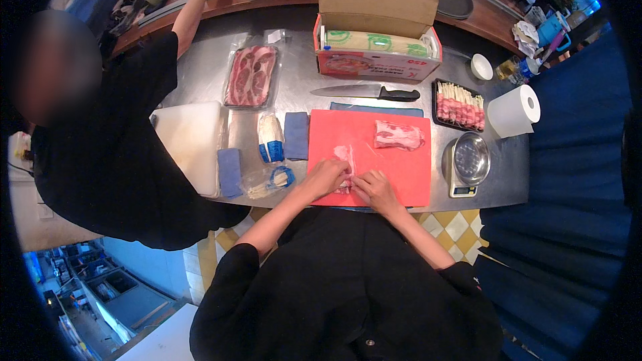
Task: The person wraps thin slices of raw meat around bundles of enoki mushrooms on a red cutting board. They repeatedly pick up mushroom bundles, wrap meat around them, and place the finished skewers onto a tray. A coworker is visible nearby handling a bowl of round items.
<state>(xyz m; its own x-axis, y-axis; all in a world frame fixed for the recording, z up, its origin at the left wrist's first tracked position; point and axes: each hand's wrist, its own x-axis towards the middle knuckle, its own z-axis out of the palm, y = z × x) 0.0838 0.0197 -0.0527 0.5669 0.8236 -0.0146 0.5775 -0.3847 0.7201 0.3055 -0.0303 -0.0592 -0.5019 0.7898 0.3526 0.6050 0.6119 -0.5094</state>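
Note:
My left hand (328,178) and my right hand (375,189) meet near the front of a red cutting board (326,128). Between their fingertips is a thin slice of fatty raw meat (343,152) that lies partly flat on the board. Fingers hide much of it, and whether something is inside its near end is unclear. Further back on the board sits a stack of sliced raw meat (398,136). Left of the board are an enoki mushroom pack (271,135) and an opened pack of enoki (271,184). A black tray of meat-wrapped enoki rolls (459,105) stands to the right.
Behind the board lies a chef's knife (361,91), before a boxed food-wrap roll (378,65). A kitchen scale with a steel bowl (471,159) and a paper towel roll (512,110) are right. Packed meat (251,76) lies back left, near another person in black (115,160).

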